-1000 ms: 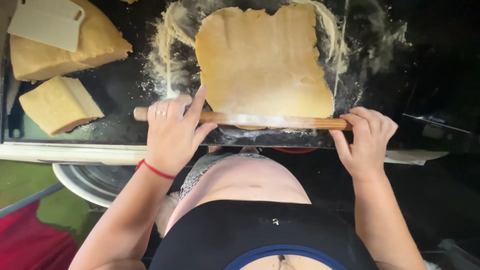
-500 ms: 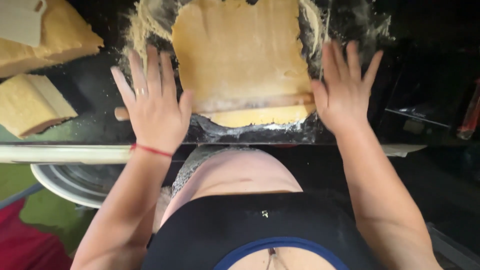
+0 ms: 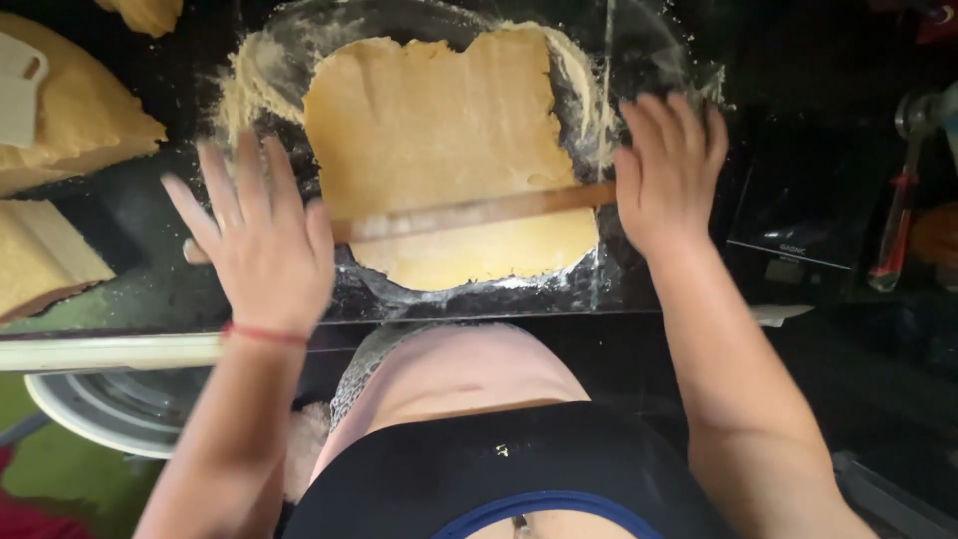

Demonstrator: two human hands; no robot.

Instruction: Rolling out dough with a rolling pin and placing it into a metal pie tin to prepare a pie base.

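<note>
A long thin wooden rolling pin (image 3: 469,213) lies across the flat yellow sheet of dough (image 3: 439,140) on the dark shiny worktop (image 3: 130,269). The pin sits on the near part of the dough, with its right end a little farther away than its left end.

The left hand (image 3: 261,245) is flat on the left end of the pin, fingers spread wide, so its grip is open. A thin red band (image 3: 264,334) goes round that wrist. The right hand (image 3: 667,170) is flat on the right end of the pin, fingers out straight too, grip open.

White flour (image 3: 589,100) is dusted round the edges of the dough. On the far left lie big blocks of yellow dough (image 3: 70,140), with a white plastic scraper (image 3: 20,90) on top of one. A round grey plate (image 3: 110,409) shows under the near edge of the worktop on the left.
</note>
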